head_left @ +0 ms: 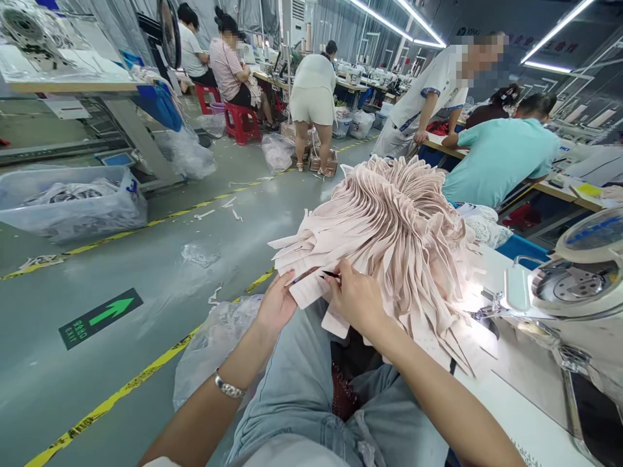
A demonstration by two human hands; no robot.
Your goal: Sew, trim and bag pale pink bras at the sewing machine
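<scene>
Stacks of pink fabric pieces (399, 227) fan out in a big bundle at the centre of the frame, resting partly on your lap and partly against the white table (525, 415) at lower right. Your left hand (277, 305) sits just left of centre, its fingers closed on the lower edge of the front piece (306, 292), thumb on top. Your right hand (355, 299) is just beside it, the two hands near but not touching, and it pinches a thin dark tool (331, 275) whose tip lies on that same piece; the tool is too small to name. A silver bracelet (228, 388) circles your left wrist, and your jeans (302, 389) fill the bottom centre. Below your left forearm a clear plastic bag (214, 344) lies on the floor. At the right edge stands a white sewing machine (579, 285), lit brightly at its base. On the grey floor at lower left you can see a green arrow sign (100, 318) and a yellow tape line (121, 389). A plastic bin (68, 204) lined with a bag sits at the left edge. Behind the bundle, at upper right, a person in a teal shirt (501, 155) leans over another table.
</scene>
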